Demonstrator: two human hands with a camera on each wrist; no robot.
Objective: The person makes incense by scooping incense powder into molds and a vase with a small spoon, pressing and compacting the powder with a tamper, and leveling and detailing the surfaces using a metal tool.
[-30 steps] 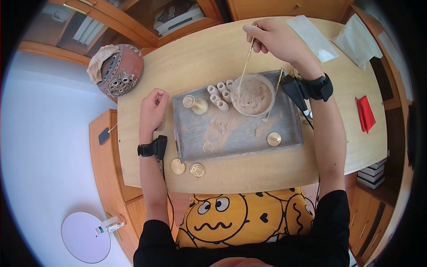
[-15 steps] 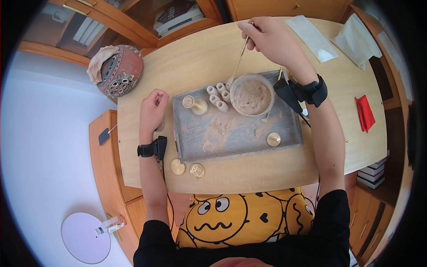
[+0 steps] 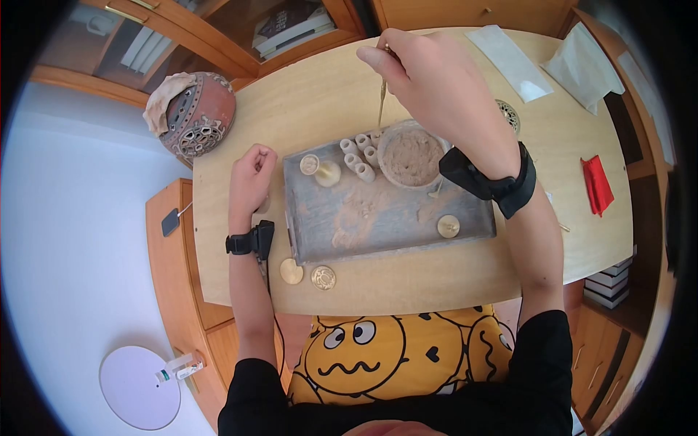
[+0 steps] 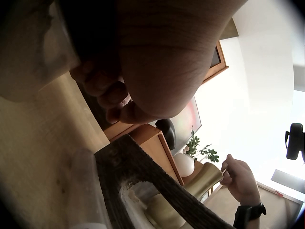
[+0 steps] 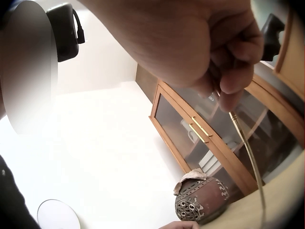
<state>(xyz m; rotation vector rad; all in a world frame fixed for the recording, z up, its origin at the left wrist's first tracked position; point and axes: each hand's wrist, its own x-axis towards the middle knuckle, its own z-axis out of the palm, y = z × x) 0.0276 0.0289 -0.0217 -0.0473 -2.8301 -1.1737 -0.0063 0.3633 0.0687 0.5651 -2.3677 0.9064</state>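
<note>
My right hand (image 3: 443,83) pinched a slim brass-coloured tool (image 3: 382,102) near pale hollow tubes (image 3: 368,176); left hand (image 3: 251,180) loosely curled, empty. Tan powder (image 3: 412,156) partly strewn across grey rectangular tray (image 3: 313,225).

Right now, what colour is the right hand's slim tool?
The tool is gold-coloured, clearest in the right wrist view.

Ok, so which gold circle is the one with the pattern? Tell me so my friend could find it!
Look at the wooden table and find the big grey tray on it. Just outside its near left corner lies a plain gold disc. Your friend wants the patterned gold disc right beside that one, to its right, with a design on top where its neighbour looks smooth.
</note>
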